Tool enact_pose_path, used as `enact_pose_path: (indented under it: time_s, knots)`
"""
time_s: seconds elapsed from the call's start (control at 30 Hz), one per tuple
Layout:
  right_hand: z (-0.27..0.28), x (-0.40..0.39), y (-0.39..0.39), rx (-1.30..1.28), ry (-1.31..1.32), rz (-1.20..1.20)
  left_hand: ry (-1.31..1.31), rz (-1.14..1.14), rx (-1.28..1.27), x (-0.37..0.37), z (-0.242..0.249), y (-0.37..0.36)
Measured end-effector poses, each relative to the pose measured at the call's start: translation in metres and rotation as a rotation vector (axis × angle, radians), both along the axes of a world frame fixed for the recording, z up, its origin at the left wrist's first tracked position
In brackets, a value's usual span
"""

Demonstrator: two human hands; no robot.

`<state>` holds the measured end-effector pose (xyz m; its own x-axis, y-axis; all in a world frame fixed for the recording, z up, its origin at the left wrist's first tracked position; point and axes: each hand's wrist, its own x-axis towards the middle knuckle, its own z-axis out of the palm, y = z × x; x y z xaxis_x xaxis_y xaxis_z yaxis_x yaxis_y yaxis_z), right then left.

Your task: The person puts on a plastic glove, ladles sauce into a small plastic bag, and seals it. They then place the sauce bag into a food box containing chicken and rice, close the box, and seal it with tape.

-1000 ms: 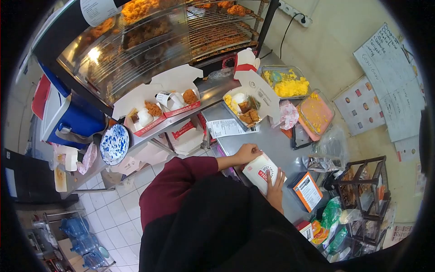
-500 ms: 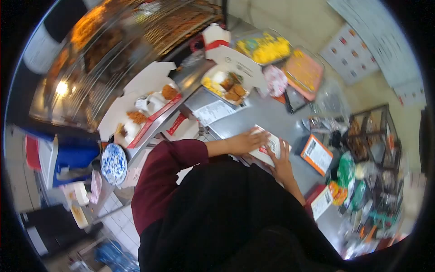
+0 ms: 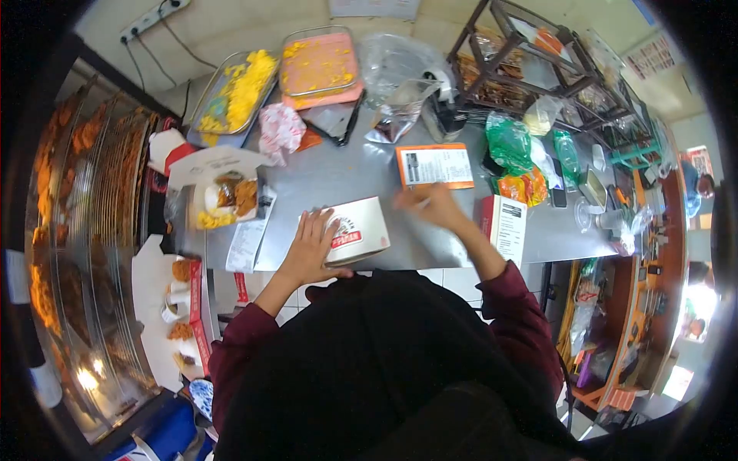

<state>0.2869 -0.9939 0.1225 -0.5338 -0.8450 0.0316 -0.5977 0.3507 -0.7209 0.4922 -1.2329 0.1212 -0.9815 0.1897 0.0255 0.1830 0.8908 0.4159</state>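
A closed white food box with a red printed logo lies near the front edge of the steel table. My left hand rests on its left part, fingers stretched out over the lid. Off to the right of this box, my right hand is raised over the table, its fingers smeared by motion. Just beyond that hand is an orange-edged box with a printed receipt on top. Further right stands a red-sided box with another receipt.
An open box with rice, fried chicken and yellow pieces sits at the left, beside a receipt. Behind are a tray of yellow food and a pink tray. A dark rack and green plastic bags stand at the right.
The view has turned to the right. My right hand has left the white box and moved right, near the orange-edged box. My left hand is still on the white box.
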Motion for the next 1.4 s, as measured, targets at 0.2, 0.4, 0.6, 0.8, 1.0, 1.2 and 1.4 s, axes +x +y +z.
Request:
enact_pose_path:
  time_s: [0.2, 0.4, 0.6, 0.8, 1.0, 1.2, 1.4]
  knots:
    - [-0.01, -0.186, 0.035, -0.316, 0.01, -0.81, 0.406, 0.174, 0.44, -0.224, 0.002, 0.087]
    - [0.006, -0.238, 0.026, -0.186, -0.951, -0.532, 0.348, 0.368, 0.144, -0.327, -0.024, 0.143]
    - [-0.038, -0.202, 0.064, -0.449, -0.398, -0.38, 0.368, 0.438, 0.158, -0.319, -0.023, 0.15]
    - [0.016, -0.195, 0.073, 0.626, 0.631, -0.511, 0.277, 0.477, 0.017, -0.318, -0.027, 0.151]
    - [0.066, -0.101, 0.112, -0.237, -0.439, -0.396, -0.012, -0.235, 0.609, -0.146, 0.044, 0.086]
    - [-0.002, 0.052, 0.059, -0.274, -0.924, -0.15, -0.193, 0.269, -0.342, 0.006, 0.014, 0.045]
    - [-0.055, 0.128, -0.01, -0.329, -0.959, -0.242, 0.096, 0.454, -0.215, 0.008, -0.047, 0.068]
